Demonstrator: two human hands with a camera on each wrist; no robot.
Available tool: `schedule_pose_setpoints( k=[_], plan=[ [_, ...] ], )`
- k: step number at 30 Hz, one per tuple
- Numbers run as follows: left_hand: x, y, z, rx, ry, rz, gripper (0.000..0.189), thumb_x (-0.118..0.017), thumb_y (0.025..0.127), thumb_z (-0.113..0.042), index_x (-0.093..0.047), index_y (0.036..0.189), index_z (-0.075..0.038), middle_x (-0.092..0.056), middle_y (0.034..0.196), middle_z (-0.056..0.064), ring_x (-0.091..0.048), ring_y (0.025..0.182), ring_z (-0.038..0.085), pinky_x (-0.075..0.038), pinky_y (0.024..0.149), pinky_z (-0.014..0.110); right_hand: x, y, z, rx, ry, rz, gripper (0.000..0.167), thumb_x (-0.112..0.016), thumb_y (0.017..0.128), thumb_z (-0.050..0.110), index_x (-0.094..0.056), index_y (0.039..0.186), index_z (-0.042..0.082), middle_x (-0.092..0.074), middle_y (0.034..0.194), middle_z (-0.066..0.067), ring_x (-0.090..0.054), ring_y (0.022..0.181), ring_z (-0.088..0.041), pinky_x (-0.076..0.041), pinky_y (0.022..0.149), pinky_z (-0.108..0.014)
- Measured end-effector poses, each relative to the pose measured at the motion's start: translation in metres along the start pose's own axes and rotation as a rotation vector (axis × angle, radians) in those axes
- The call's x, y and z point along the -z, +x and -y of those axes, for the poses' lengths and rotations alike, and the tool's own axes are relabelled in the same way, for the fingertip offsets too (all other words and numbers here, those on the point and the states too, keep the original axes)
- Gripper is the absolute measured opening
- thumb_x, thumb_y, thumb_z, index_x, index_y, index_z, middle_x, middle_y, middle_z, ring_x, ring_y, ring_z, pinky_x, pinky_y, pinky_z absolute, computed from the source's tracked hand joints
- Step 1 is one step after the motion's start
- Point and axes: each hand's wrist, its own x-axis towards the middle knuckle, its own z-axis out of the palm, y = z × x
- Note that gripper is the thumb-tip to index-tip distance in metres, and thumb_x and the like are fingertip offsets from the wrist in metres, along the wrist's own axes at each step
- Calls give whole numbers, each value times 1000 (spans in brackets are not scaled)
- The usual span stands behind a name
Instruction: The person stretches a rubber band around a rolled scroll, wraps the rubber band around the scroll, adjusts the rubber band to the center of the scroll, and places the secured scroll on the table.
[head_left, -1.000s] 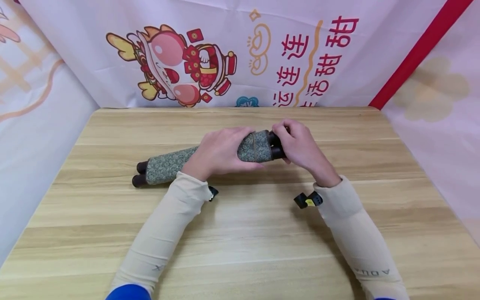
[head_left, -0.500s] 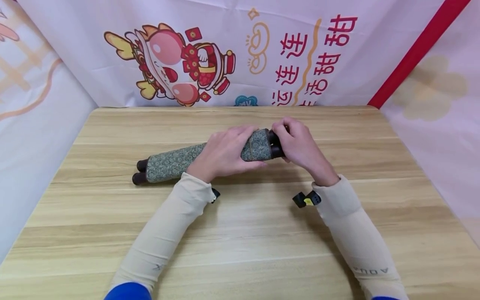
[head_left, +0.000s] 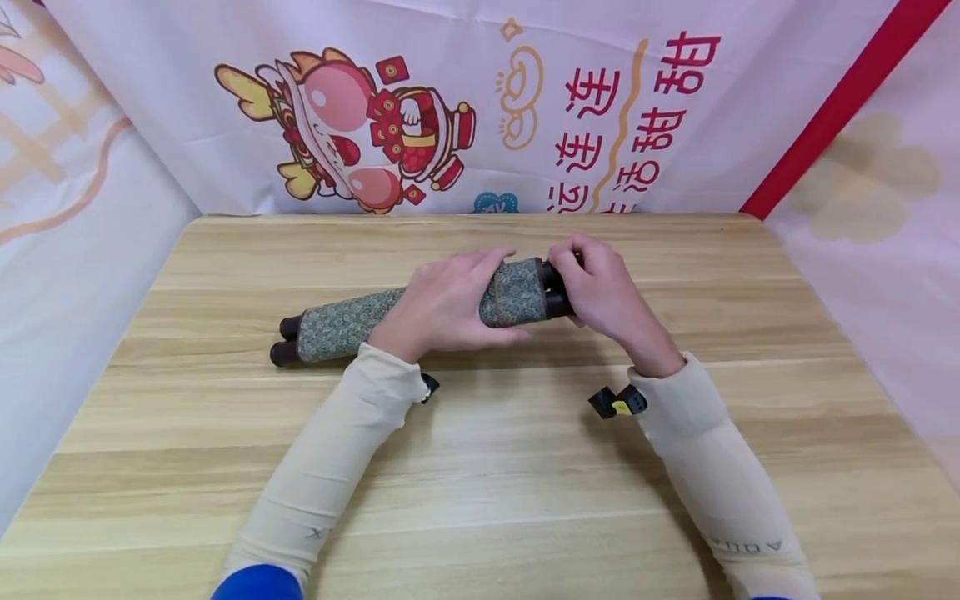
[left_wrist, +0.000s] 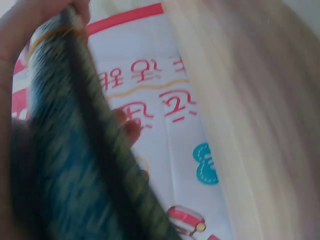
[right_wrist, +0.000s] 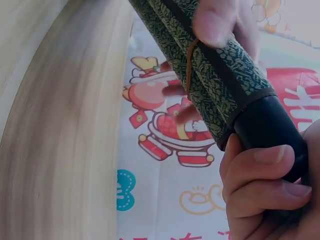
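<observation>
A rolled scroll (head_left: 348, 323) in grey-green patterned brocade has two dark rods showing at each end. It lies slantwise across the back half of the table, right end farther back. My left hand (head_left: 442, 307) grips its middle from above, thumb on the near side and fingers over the far side. My right hand (head_left: 597, 290) holds the dark rod ends (right_wrist: 272, 127) at the right, fingers curled round them in the right wrist view. A thin orange-brown band (right_wrist: 189, 65) circles the brocade beside the left hand's fingers. The left wrist view shows the scroll blurred and close.
The wood-grain table (head_left: 480, 500) ends at the back against a white printed cloth (head_left: 442, 50) with a cartoon figure and red characters. Cloth panels also stand at left and right. A small black camera (head_left: 617, 402) is strapped to the right wrist.
The scroll has shifted slightly right, and the band now sits farther from the brocade's right edge. Both hands keep their hold; the left has crept slightly rightward.
</observation>
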Motion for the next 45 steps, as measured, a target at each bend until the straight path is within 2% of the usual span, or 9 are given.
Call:
schedule_pose_setpoints(
  k=[3, 10, 16, 22, 25, 28, 33, 39, 45],
  plan=[
    [-3, 2, -2, -1, -15, -11, 92, -77, 77, -76, -53, 147, -22, -68, 133, 0, -67, 109, 18, -59, 82, 46, -1, -2, 2, 7, -4, -1, 33, -43, 110, 34, -63, 110, 7, -61, 93, -19, -53, 47, -24, -48, 41, -36],
    [5, 1, 3, 33, -8, 63, 85, -80, 76, -70, -55, 144, -25, -71, 123, -1, -67, 102, 18, -57, 80, 46, 2, -2, 3, 10, 1, 4, 35, -45, 110, 36, -64, 112, 7, -61, 95, -20, -55, 48, -25, -49, 42, -36],
    [13, -1, 9, 56, 36, 98, 78, -84, 74, -62, -59, 135, -20, -72, 112, 0, -66, 96, 19, -57, 78, 45, 7, -1, 1, -9, -2, -20, 37, -44, 110, 38, -64, 109, 7, -60, 92, -19, -54, 47, -23, -48, 42, -34],
    [5, 0, 2, -3, 11, 18, 93, -78, 75, -76, -54, 145, -20, -70, 129, 1, -68, 107, 20, -59, 84, 47, 5, -2, 3, -11, 17, -18, 36, -43, 110, 37, -62, 109, 6, -58, 94, -18, -53, 48, -23, -48, 42, -35],
    [2, 2, -1, -7, -11, -4, 88, -78, 76, -75, -56, 141, -20, -70, 125, 0, -68, 104, 19, -59, 81, 47, 4, -2, 3, -3, 14, -16, 35, -43, 111, 36, -62, 112, 6, -59, 97, -19, -54, 48, -24, -48, 42, -35],
    [2, 2, 0, 34, -8, 20, 82, -81, 76, -71, -58, 136, -21, -71, 119, -2, -67, 99, 17, -58, 79, 46, 4, -2, 3, -7, 9, -19, 34, -43, 111, 35, -63, 112, 7, -59, 97, -20, -53, 48, -24, -49, 43, -36],
    [10, -1, 5, 73, 8, 90, 86, -82, 74, -69, -57, 142, -22, -72, 121, -1, -69, 101, 19, -57, 81, 46, 7, -2, 2, -15, 15, -8, 35, -43, 111, 35, -63, 112, 7, -59, 97, -20, -54, 49, -23, -51, 45, -40],
    [20, -5, 9, 108, 91, 152, 80, -84, 73, -64, -60, 134, -18, -73, 112, 1, -69, 97, 21, -58, 81, 46, 11, -2, 2, -26, 8, -16, 38, -41, 111, 37, -63, 115, 7, -58, 98, -20, -54, 51, -23, -50, 44, -35],
    [13, -3, 3, 33, 12, 66, 94, -80, 75, -73, -54, 146, -17, -69, 132, 4, -67, 112, 22, -58, 90, 48, 13, -2, 3, -28, 5, -28, 39, -41, 111, 38, -64, 114, 7, -57, 97, -20, -54, 52, -24, -50, 43, -34]
  ],
)
